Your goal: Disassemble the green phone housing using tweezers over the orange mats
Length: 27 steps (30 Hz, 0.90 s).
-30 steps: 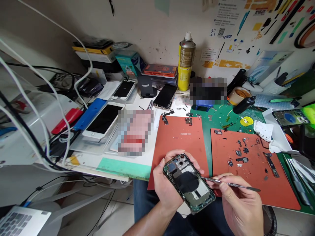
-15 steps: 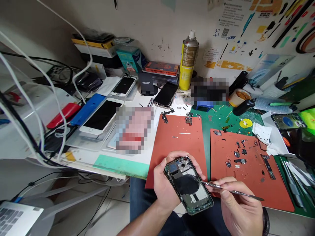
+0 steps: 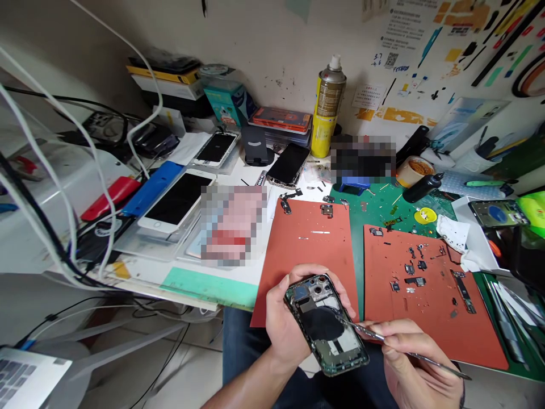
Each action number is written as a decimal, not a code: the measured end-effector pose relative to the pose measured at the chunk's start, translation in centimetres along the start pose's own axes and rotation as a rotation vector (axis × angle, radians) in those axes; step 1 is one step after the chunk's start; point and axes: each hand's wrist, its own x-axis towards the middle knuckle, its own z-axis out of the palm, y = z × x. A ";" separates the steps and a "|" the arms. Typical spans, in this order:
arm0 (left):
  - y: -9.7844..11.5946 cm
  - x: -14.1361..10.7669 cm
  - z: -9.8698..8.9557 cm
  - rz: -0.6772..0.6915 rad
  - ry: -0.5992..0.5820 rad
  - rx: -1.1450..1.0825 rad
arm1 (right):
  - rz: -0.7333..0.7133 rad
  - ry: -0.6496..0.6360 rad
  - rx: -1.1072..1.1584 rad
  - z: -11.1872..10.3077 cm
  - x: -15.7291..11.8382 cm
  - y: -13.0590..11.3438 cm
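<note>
White phone on bench, L side. Then red mat, few parts nr back edge. L hand wrapped round opened phone, tilted over lap. Metal tool, tip at phone's open face, pinched in R hand. Further R, 2nd mat w/ small bits scattered abt.

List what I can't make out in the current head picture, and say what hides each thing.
All in the head view:
- Underside of the held phone: turned away from the camera.
- Part of the left hand: behind that phone.
- Middle of the metal tool: covered by the right hand; its tip is too small to judge contact.
- Rest of the laptop: cut off by the left and bottom edges.
- Pink item: pixelated.
</note>
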 end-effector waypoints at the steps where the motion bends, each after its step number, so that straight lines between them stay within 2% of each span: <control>1: 0.0 0.0 0.0 0.001 -0.001 -0.001 | 0.007 0.002 -0.002 0.0 0.1 -0.1; 9: 0.0 0.1 0.0 0.002 -0.001 0.024 | 0.193 0.016 0.116 0.9 2.0 -1.6; 14: -0.1 0.2 -0.1 -0.007 -0.010 0.018 | 0.219 0.054 0.143 1.5 2.9 -2.0; 27: -0.2 0.4 -0.4 -0.041 -0.050 0.016 | 0.280 -0.042 0.086 0.4 3.5 -2.0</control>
